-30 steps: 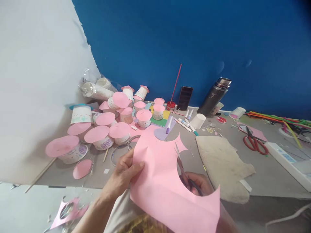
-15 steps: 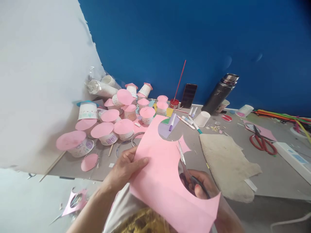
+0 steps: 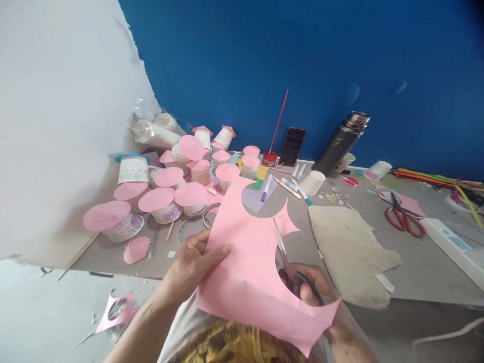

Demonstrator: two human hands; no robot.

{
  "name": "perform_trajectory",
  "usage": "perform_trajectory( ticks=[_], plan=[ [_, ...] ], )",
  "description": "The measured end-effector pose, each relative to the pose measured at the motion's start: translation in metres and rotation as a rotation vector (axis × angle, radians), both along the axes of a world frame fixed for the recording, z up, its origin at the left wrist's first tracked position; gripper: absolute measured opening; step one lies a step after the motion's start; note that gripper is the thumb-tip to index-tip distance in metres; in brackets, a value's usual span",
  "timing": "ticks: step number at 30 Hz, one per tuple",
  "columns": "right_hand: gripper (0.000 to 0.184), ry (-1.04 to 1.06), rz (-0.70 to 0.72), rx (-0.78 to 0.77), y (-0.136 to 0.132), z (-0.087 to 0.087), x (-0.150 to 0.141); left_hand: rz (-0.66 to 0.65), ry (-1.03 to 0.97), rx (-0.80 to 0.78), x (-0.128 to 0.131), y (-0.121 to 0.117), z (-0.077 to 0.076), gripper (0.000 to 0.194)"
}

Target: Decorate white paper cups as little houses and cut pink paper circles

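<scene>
My left hand [image 3: 196, 264] pinches the left edge of a large sheet of pink paper [image 3: 242, 267], thumb on top. Two round bites are cut from the sheet, one at its top and a bigger one along its right side. In my right hand [image 3: 312, 285] is a pair of dark-handled scissors [image 3: 282, 247], blades pointing up and away at the narrow strip between the two bites. The fingers inside the handles are partly hidden. Beyond the sheet lie a pink paper scrap [image 3: 287, 219] and a purple marker [image 3: 266, 189] on purple paper.
Several paper cups with pink paper tops [image 3: 157, 199] crowd the left of the table. Behind are a phone [image 3: 293, 146] and a black thermos [image 3: 340, 143]. To the right lie a beige cloth [image 3: 350, 252], red-handled scissors [image 3: 403, 219] and a power strip [image 3: 454, 247].
The pink sheet has tilted, its near edge bending and rising a little. The scissors stay at the same strip of paper. The whole view has shifted slightly.
</scene>
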State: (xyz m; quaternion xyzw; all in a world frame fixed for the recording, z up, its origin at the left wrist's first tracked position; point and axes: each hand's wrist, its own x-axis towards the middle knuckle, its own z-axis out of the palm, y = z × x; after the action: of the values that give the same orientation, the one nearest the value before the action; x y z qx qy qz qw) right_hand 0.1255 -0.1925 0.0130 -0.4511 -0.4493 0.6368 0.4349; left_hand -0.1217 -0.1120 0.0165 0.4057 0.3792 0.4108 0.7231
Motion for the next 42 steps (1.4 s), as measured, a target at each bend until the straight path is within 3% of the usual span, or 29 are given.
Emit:
perform_trajectory(
  ticks=[8, 20, 29, 36, 42],
  plan=[
    [0.065, 0.011, 0.053, -0.002, 0.003, -0.005, 0.003, -0.002, 0.034, 0.007, -0.001, -0.002, 0.0, 0.042],
    [0.063, 0.052, -0.006, -0.079, -0.001, -0.002, -0.003, 0.001, 0.056, 0.039, -0.006, 0.002, -0.004, 0.042],
    [0.062, 0.047, -0.003, -0.076, -0.001, -0.01, -0.002, -0.042, 0.062, 0.046, -0.015, 0.004, -0.007, 0.04],
    [0.06, -0.012, 0.087, -0.012, 0.0, -0.023, 0.008, -0.058, 0.124, 0.057, -0.018, 0.007, 0.004, 0.043],
    [0.06, -0.025, 0.077, -0.042, 0.001, -0.024, 0.009, -0.087, 0.125, 0.095, -0.018, 0.013, 0.008, 0.048]
  ],
)
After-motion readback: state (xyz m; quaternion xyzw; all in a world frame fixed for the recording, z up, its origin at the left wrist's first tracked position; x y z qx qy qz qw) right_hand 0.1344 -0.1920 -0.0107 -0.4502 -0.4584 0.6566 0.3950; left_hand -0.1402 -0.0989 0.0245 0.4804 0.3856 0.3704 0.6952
